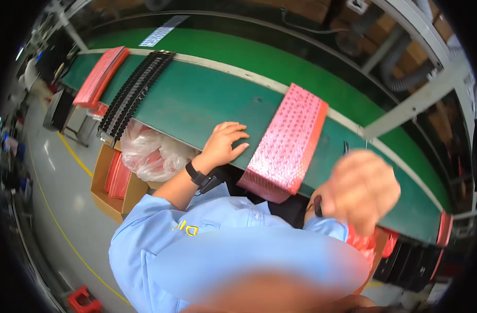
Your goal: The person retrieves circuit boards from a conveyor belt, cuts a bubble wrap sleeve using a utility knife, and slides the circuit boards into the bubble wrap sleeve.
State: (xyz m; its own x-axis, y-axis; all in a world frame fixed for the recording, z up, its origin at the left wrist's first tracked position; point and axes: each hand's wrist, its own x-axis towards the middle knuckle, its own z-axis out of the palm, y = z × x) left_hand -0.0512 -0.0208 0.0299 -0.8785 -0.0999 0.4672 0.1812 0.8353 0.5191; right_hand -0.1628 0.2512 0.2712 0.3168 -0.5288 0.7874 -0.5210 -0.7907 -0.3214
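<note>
Centre: pink bubble wrap overhangs the near edge of the green surface; a bump could drop it | left hand loosely spread | right hand blurred, grip unclear

The right hand is blurred, its fingers running together, so whether it holds anything cannot be told. The palm of the left hand is turned down out of sight. The pink, patterned bubble-wrap stack hides the part of the green belt beneath it. Beyond the right hand, a small dark thin object is too small to identify. Print on the white sheet at the far side is too small to read. Folds hide some yellow lettering on the light-blue shirt, whose near part is blurred.
</note>
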